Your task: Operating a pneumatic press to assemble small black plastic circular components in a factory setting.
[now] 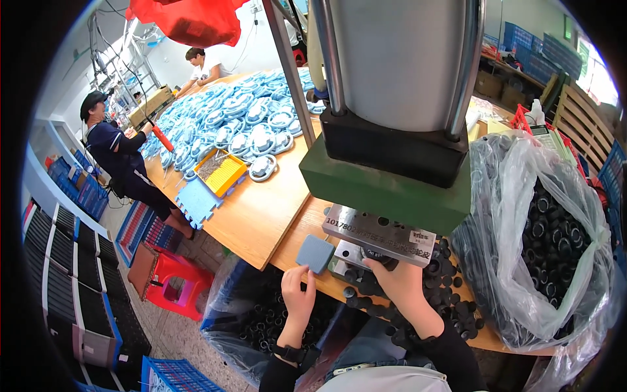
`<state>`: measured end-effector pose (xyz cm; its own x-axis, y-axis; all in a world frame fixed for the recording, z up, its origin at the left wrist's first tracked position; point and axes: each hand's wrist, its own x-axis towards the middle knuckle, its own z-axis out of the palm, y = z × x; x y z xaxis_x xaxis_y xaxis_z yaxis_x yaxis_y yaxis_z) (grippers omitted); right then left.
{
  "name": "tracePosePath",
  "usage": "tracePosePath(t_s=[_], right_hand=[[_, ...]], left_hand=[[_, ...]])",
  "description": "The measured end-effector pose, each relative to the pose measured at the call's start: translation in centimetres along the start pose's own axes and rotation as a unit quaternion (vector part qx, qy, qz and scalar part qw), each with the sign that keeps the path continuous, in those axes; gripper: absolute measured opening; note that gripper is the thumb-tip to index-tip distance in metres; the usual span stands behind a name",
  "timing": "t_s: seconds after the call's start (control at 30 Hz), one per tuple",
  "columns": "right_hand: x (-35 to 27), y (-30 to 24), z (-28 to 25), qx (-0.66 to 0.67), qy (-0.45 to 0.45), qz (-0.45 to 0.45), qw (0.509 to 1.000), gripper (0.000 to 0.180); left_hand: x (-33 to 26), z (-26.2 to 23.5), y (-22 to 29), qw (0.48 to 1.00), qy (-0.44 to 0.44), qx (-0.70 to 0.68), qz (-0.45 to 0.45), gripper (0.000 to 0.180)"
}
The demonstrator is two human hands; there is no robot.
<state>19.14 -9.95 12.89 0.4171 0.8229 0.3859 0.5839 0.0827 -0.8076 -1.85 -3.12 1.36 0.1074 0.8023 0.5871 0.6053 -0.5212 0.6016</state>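
Here our right hand (pixel 400 282) pinches 1 small black round part (pixel 379 259) under the press plate (pixel 379 236); light, rigid, best gripped by its rim. Our left hand (pixel 297 295) fingertips touch the grey pad (pixel 316 253), holding nothing.

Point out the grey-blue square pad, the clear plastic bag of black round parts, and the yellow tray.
grey-blue square pad (pixel 316 253), head view, centre of its top face.
clear plastic bag of black round parts (pixel 506 189), head view, upper left wall.
yellow tray (pixel 230 174), head view, yellow inner floor.

The press (pixel 392 130) stands at the frame's centre on the tabletop (pixel 261 215), a bag of caps (pixel 548 242) to its right and a stool (pixel 173 277) at lower left.
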Motion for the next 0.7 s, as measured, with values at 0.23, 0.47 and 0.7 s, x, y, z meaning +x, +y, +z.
tracePosePath(t_s=[0.23,0.47,0.7], right_hand=[[-0.6,-0.5,-1.4,0.124,-0.085,0.037,0.988,0.043],[-6.2,0.8,-12.3,0.072,0.051,-0.008,0.996,0.069],[-6.9,11.1,-30.4,-0.216,0.242,0.163,0.932,0.027]], left_hand=[[2.3,3.7,-0.5,0.977,-0.108,0.133,0.128,0.032],[2.6,2.8,-0.8,0.980,-0.153,0.091,0.089,0.032],[3.9,0.6,1.9,0.991,-0.108,-0.037,0.070,0.016]])
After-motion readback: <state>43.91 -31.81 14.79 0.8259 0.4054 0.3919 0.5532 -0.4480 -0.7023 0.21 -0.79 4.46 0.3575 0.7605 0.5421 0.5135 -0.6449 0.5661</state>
